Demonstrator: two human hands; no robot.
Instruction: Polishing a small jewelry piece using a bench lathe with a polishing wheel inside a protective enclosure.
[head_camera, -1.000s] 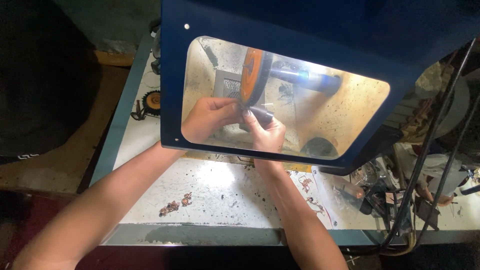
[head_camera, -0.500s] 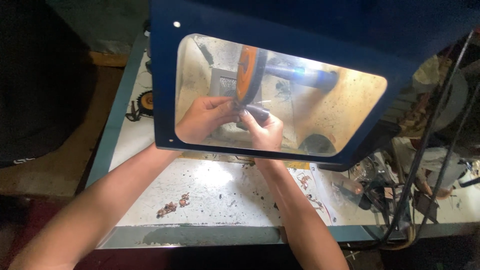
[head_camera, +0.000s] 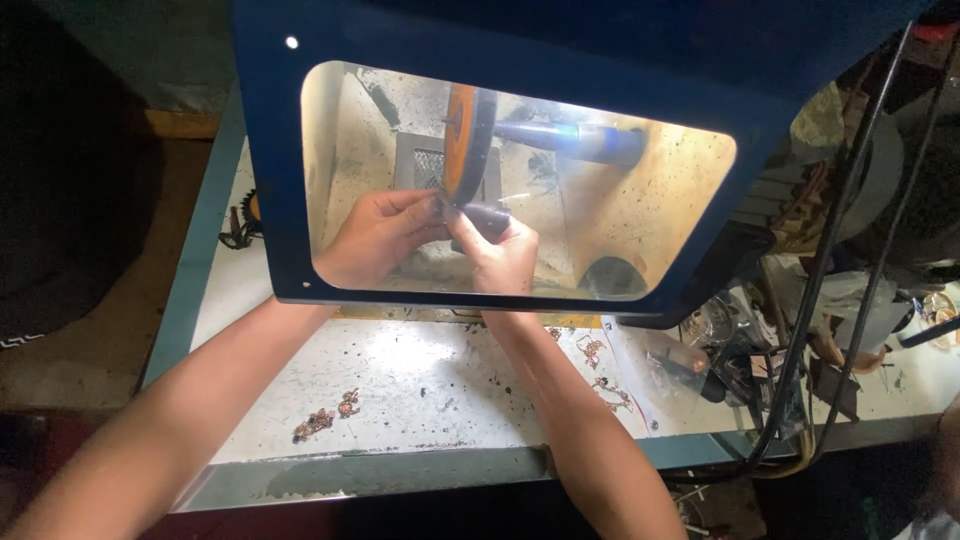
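Orange polishing wheel (head_camera: 462, 140) meets a small dark piece (head_camera: 487, 214) pinched by left hand (head_camera: 375, 238) and right hand (head_camera: 502, 258); judging by the copper bits (head_camera: 325, 418) on the workbench (head_camera: 420, 400), more seems left.

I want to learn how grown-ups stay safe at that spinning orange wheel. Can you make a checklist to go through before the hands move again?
1. Both hands on the piece: ok. The left hand and the right hand pinch a small dark piece together.
2. Piece at the orange wheel: ok, it sits right at the rim.
3. Fingertips away from the wheel: not ok, they are very close.
4. Blue shield with its window between face and wheel: ok.
5. Wheel spinning or stopped: cannot tell.
6. Forearms away from the small metal bits on the white bench: ok.
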